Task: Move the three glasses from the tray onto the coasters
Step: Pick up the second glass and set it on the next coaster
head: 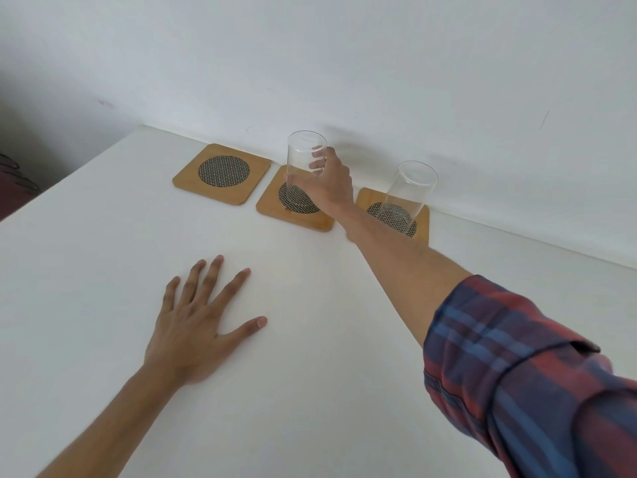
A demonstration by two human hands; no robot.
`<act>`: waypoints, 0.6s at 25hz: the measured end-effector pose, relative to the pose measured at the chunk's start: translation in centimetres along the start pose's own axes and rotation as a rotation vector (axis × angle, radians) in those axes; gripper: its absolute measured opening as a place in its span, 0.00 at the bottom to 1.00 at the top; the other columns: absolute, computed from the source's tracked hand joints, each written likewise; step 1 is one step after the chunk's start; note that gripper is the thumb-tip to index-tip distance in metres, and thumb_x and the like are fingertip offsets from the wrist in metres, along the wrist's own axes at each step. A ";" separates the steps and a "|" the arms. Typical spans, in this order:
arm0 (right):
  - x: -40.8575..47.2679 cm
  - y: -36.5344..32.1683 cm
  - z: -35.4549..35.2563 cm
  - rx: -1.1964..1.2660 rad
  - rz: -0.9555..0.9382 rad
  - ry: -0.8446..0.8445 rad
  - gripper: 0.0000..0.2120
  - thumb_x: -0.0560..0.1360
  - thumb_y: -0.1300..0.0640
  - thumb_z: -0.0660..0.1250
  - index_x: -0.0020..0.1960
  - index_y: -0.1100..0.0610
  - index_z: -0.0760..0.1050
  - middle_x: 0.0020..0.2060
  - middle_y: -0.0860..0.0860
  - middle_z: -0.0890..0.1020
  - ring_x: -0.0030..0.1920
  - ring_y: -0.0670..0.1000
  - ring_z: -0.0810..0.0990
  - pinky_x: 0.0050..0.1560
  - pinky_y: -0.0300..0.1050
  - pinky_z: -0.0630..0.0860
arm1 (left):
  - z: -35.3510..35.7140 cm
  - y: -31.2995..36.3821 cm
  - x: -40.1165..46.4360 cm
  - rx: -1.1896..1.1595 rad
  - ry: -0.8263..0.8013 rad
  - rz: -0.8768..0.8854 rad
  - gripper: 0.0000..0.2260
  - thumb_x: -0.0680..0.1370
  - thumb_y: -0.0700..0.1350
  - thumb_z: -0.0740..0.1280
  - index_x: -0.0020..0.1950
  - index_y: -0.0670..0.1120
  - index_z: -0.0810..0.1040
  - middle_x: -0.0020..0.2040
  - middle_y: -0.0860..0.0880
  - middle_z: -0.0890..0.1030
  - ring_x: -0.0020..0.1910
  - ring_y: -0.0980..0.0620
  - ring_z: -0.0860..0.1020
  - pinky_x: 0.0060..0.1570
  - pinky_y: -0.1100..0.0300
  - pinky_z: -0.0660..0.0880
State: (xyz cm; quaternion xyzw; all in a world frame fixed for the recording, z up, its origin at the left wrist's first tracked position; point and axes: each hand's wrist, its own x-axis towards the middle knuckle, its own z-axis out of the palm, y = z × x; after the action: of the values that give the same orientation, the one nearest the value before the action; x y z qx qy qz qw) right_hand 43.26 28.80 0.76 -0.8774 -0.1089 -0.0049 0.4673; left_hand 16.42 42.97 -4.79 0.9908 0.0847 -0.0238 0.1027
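Observation:
Three square wooden coasters with dark mesh centres lie in a row along the far wall. The left coaster (222, 173) is bare. A clear glass (303, 160) is over the middle coaster (293, 210), and my right hand (327, 186) is wrapped around it; I cannot tell if its base touches the coaster. A second clear glass (408, 194) stands upright on the right coaster (422, 219). My left hand (198, 326) lies flat on the white table, fingers spread, holding nothing. No tray or third glass is in view.
The white table (103, 253) runs to a white wall (344, 63) right behind the coasters. The table's left edge drops off beside a dark reddish object (13, 191). My right forearm crosses in front of the right coaster.

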 end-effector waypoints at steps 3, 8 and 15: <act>0.1 -0.1 0.2 -0.022 -0.001 -0.006 0.33 0.65 0.42 0.79 0.64 0.52 0.70 0.55 0.48 0.81 0.52 0.50 0.81 0.54 0.49 0.77 | 0.0 0.0 0.0 0.000 0.010 -0.002 0.38 0.69 0.79 0.37 0.77 0.68 0.38 0.83 0.53 0.41 0.81 0.52 0.38 0.79 0.46 0.39; -0.3 0.4 -0.1 0.001 -0.004 -0.006 0.33 0.65 0.42 0.79 0.64 0.52 0.70 0.55 0.48 0.81 0.53 0.50 0.81 0.52 0.48 0.76 | 0.0 0.1 -0.1 0.001 0.012 -0.007 0.38 0.69 0.79 0.38 0.77 0.68 0.38 0.83 0.54 0.40 0.81 0.52 0.39 0.78 0.47 0.39; -1.6 -0.7 -0.6 -0.068 -0.044 0.061 0.52 0.66 0.38 0.78 0.79 0.55 0.54 0.74 0.52 0.69 0.73 0.53 0.69 0.65 0.52 0.70 | 0.0 0.1 -0.1 0.000 0.007 -0.004 0.38 0.69 0.79 0.38 0.77 0.68 0.38 0.83 0.54 0.40 0.81 0.52 0.38 0.79 0.46 0.39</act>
State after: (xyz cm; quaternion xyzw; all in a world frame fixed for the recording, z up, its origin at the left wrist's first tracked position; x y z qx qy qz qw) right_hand 41.63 28.38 1.46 -0.8896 -0.1134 -0.0457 0.4400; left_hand 16.34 42.87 -4.76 0.9907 0.0870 -0.0206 0.1025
